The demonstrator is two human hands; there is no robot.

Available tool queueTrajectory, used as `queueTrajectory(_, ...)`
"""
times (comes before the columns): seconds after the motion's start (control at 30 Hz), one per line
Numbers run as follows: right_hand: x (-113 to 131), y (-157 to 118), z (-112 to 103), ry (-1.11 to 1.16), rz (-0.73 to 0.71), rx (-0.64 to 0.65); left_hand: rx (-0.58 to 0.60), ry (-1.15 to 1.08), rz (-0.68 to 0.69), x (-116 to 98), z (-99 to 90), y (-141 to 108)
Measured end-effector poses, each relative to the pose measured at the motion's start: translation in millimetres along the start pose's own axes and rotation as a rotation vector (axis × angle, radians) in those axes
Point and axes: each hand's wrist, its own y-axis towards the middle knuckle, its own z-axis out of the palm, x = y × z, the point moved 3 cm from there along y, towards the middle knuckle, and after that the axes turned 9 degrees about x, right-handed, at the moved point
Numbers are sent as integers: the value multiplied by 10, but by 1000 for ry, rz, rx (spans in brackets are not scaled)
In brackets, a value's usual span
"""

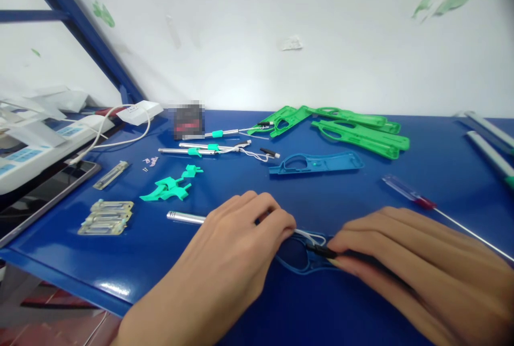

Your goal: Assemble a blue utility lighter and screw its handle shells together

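Observation:
My left hand is closed, its fingers curled over a silver metal tube whose marked end sticks out to the left. White wires come out beyond its fingertips. Below them lies a blue plastic half-shell with an oval opening, partly covered by both hands. My right hand pinches a small black wire-end piece at the right of that opening. The fingers hide the rest of the shell and the middle of the tube.
Behind lie another blue half-shell, several green half-shells and wired metal tubes. Teal clips and small clear-yellowish parts sit left. A screwdriver lies right. A tablet-like device and power strip occupy the left edge.

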Motion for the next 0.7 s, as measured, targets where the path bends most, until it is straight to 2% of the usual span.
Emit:
queueTrajectory(0.33, 26, -76, -8, -23, 12, -9, -35, 91, 41, -50, -21, 9)
queueTrajectory(0.5, 40, 19, -44, 51, 89, -91, -30, 79, 63, -43, -28, 6)
queueTrajectory(0.7, 57, 80, -51, 55, 60, -109, -58, 32, 93, -58, -80, -1)
